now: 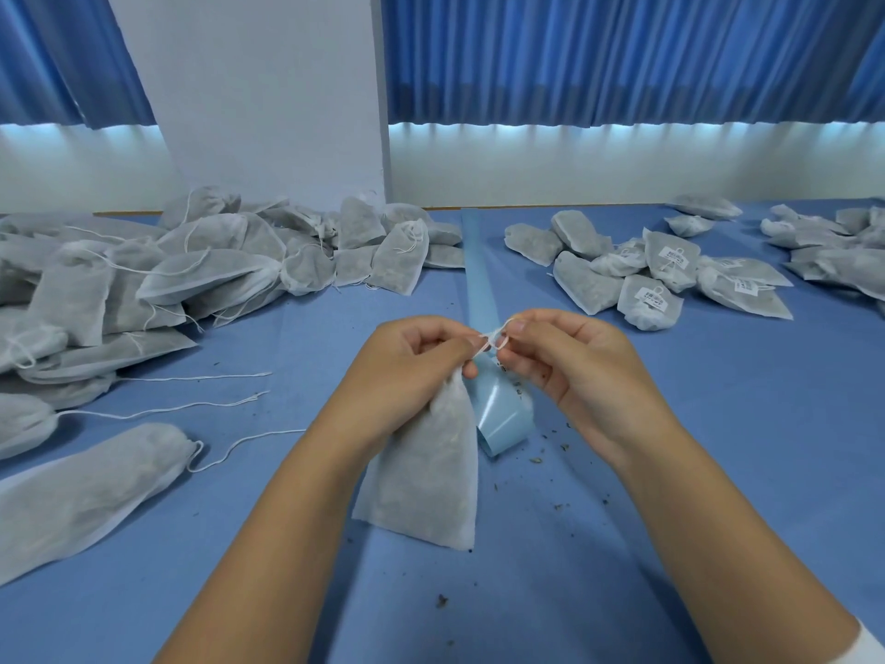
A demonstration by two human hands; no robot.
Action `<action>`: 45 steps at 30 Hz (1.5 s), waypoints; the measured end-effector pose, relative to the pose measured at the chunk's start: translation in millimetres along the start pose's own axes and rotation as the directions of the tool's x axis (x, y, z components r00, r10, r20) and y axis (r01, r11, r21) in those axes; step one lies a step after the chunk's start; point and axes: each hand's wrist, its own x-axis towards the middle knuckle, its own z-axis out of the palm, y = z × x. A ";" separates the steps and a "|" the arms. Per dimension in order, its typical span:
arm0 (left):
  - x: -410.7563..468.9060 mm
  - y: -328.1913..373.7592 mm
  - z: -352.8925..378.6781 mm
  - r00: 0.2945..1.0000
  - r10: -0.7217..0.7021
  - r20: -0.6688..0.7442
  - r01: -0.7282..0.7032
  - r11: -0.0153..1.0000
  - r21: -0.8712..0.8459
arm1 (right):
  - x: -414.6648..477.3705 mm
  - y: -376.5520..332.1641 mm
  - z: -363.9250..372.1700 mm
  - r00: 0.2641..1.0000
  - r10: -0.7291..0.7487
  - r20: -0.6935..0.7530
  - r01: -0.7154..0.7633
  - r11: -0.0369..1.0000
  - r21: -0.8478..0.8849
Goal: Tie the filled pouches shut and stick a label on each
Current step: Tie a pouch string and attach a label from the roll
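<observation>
White mesh fabric, greyed by the loose filling inside, makes up the pouch held near the middle, its bottom edge seemingly resting on the blue table. The left hand clenches the gathered neck, while the right hand pinches a small loop of the string between the two hands. I judge the knot half-formed: if the thin string slips from the fingertips the loop would fall open, and a slack neck could shed more of the crumbs dotting the table. Just behind the pouch lies a curling blue label strip. Untied pouches heap at the far left; labelled pouches lie at the far right.
</observation>
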 end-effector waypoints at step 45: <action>8.0 -10.4 -6.2 0.997 -0.060 -0.044 0.061 0.998 0.016 | 5.4 10.8 -0.7 0.876 -0.480 -0.047 0.397 0.773 -0.495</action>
